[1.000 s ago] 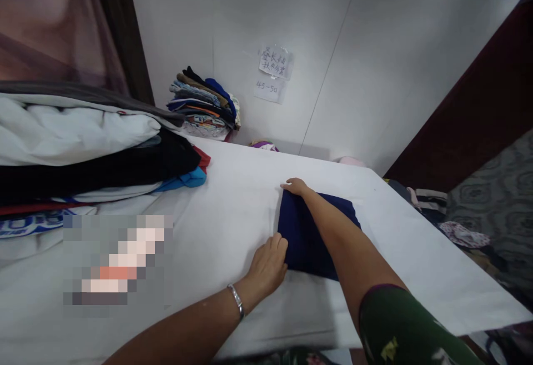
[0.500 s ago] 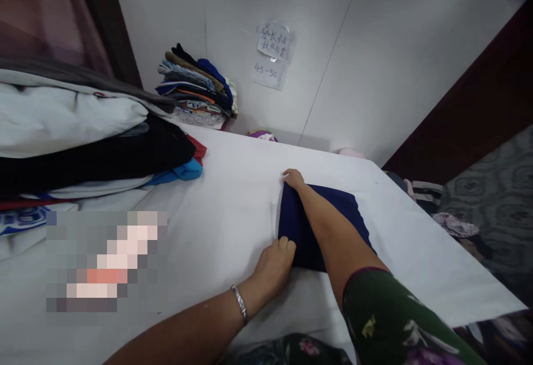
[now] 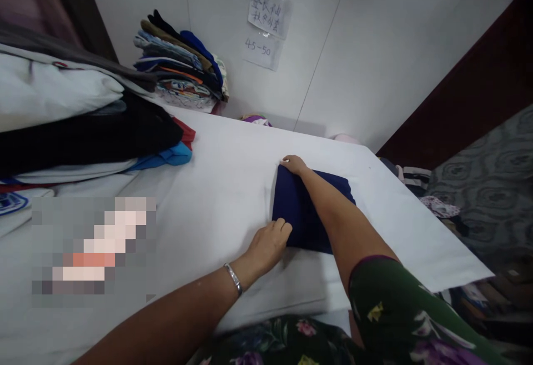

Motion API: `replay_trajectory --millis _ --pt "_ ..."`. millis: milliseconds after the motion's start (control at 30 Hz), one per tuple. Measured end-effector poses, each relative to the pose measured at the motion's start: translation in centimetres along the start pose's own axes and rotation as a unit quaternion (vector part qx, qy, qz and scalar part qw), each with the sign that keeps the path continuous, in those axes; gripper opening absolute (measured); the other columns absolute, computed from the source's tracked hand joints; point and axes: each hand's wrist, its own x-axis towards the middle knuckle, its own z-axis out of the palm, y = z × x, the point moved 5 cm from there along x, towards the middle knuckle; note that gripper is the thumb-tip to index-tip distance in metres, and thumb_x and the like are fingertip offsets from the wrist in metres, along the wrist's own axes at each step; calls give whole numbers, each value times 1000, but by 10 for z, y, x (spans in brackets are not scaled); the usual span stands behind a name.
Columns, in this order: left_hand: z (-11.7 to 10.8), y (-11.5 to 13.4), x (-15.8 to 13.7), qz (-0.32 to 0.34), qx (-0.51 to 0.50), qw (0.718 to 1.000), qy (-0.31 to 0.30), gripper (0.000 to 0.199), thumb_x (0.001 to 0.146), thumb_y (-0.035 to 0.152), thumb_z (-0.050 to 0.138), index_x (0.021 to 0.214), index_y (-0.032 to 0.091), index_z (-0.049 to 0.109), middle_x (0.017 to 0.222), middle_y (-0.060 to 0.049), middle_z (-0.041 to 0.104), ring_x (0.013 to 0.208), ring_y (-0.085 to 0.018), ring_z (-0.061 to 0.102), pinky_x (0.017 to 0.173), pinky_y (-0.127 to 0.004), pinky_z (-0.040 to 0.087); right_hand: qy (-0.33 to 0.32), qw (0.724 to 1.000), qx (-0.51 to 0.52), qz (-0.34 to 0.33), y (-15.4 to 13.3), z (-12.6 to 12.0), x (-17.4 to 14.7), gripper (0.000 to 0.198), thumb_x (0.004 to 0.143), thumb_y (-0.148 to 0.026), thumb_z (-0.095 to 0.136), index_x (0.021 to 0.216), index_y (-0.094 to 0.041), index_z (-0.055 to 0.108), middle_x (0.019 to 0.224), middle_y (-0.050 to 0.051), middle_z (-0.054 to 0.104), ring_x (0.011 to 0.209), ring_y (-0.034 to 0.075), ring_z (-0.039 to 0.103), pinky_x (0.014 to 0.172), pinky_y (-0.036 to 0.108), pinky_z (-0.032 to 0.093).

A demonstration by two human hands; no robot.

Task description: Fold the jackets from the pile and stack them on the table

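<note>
A folded navy-blue garment (image 3: 306, 223) lies flat on the white table in front of me. My left hand (image 3: 270, 243), with a silver bracelet at the wrist, is closed on its near left corner. At the far left corner, my right hand (image 3: 293, 164) pinches the cloth between thumb and fingers. My right forearm crosses over the garment and hides part of its right side. The kind of garment cannot be made out.
A large heap of clothes (image 3: 83, 137) covers the table's left side. Behind it, a folded stack (image 3: 183, 65) stands against the wall. Handwritten signs (image 3: 266, 15) hang above the white table (image 3: 220, 187). More clothes (image 3: 439, 206) lie beyond its right edge. A pixelated patch hides the lower left.
The view has shifted slightly, so the scene sits higher and more to the left. Both hands keep their hold on the garment's left corners. Less of the garment shows right of my forearm.
</note>
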Motion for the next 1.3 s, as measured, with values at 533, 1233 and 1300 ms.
replay_trajectory --millis 533,1233,1300 --pt "-2 -1 -3 26 12 999 32 28 79 -2 40 91 20 53 95 -6 55 89 -21 51 74 -37 44 -12 999 -50 9 46 -22 -23 65 93 -67 31 109 -17 69 122 14 67 112 26 59 91 31 41" --pt "20 29 11 190 53 980 20 28 95 9 35 95 17 62 85 -5 58 80 -19 47 69 -36 31 29 997 -64 39 102 -13 -40 72 91 -73 21 102 -20 69 107 11 71 98 23 62 81 28 42" --pt "21 28 10 197 60 978 27 27 94 7 37 94 17 62 85 -4 58 79 -19 46 68 -36 31 27 997 -64 40 101 -12 -39 73 91 -73 20 104 -20 69 108 11 71 99 23 62 81 28 42"
